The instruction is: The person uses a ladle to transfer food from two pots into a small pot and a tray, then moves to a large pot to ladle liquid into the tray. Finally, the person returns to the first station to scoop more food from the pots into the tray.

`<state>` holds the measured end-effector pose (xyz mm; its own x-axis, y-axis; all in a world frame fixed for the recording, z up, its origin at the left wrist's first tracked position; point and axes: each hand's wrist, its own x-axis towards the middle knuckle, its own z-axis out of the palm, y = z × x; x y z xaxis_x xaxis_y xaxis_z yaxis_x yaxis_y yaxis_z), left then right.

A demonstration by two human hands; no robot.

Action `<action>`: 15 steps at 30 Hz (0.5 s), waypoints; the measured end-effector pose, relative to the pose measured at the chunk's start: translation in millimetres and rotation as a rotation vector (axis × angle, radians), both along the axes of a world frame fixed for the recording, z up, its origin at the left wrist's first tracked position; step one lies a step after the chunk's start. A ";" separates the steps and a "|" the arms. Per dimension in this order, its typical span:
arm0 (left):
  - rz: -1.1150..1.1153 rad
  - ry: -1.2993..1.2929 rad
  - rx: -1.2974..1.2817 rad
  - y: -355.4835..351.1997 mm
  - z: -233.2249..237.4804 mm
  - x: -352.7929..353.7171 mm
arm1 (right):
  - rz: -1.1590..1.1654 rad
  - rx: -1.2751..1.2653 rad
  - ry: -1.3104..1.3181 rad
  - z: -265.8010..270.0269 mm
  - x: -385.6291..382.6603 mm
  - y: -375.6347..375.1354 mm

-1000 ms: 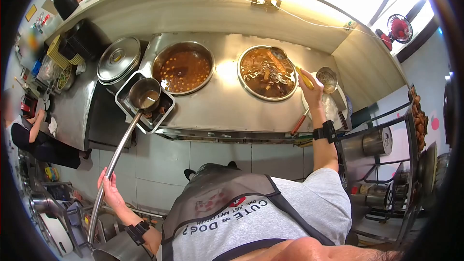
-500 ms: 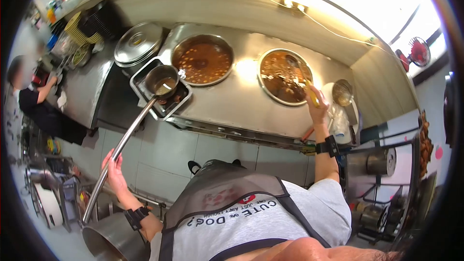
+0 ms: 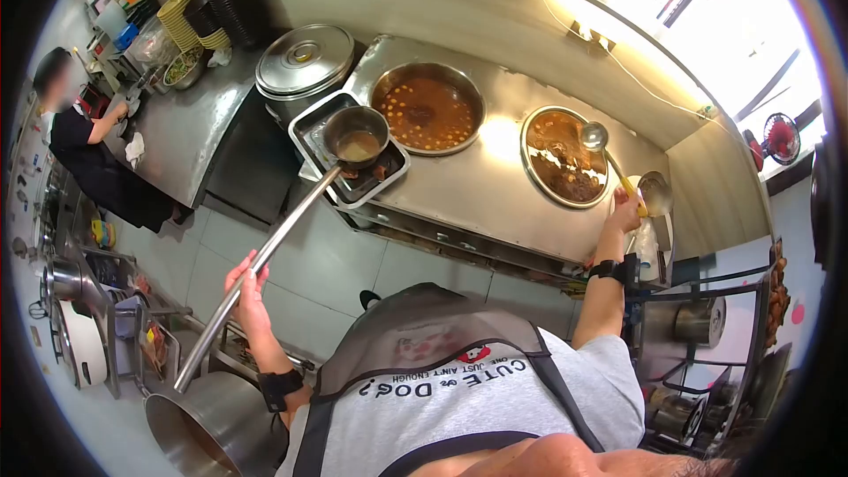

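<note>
The right hand (image 3: 624, 212) is closed around the yellow end of a soup ladle (image 3: 614, 168). Half a second ago the ladle's bowl was down in the brown stew. Now it is up in the air, over the far side of the stew pot (image 3: 565, 159), just past the hand. So the ladle has come up out of the stew. It is too small to tell if there is food in it.

The left hand (image 3: 250, 287) grips the long steel handle of a big scoop (image 3: 296, 225). It has held on the whole time. The cup of the scoop is far out in front of this hand, over a metal tray (image 3: 309, 128) at the near edge of the table (image 3: 468, 181). There is pale brown liquid in the cup. It has stayed over the tray while the other hand worked.

Between the two hands, farther back, is a pot of soup with round balls (image 3: 427, 109). Beside the tray stands a pot with a lid (image 3: 304, 62). A wire strainer (image 3: 655, 193) lies just beyond the right hand. A large steel pot (image 3: 216, 424) sits low, under the left arm.

Another person (image 3: 84, 150) stands well off to the left, at another part of the table.
</note>
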<state>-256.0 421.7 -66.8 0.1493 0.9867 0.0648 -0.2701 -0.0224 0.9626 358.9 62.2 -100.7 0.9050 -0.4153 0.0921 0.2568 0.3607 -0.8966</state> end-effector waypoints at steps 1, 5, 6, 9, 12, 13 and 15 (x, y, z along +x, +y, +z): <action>0.010 0.006 0.012 1.9 -4.6 -1.6 | -0.106 0.242 0.158 -1.4 2.7 0.5; -0.011 0.057 0.038 5.2 -4.5 -5.5 | 0.011 0.415 0.079 -5.1 -17.5 7.2; -0.011 0.082 0.053 8.0 -5.6 -8.0 | 0.042 0.360 0.092 -0.8 -27.1 16.8; -0.031 0.106 0.084 19.6 -2.6 -14.2 | 0.242 0.421 0.052 -6.0 -47.8 47.9; -0.070 0.135 0.097 32.2 4.7 -21.3 | 0.401 0.322 0.101 4.0 -89.3 108.5; -0.080 0.151 0.101 37.2 5.8 -23.2 | 0.466 0.271 0.121 12.3 -105.8 132.1; -0.096 0.163 0.112 44.5 5.7 -27.1 | 0.482 0.010 0.099 29.0 -137.3 178.3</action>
<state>-283.1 466.2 -61.1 0.2598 0.9554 0.1407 -0.1168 -0.1135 0.9866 221.6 240.6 -71.7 0.9986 0.0529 -0.0064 -0.0284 0.4263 -0.9041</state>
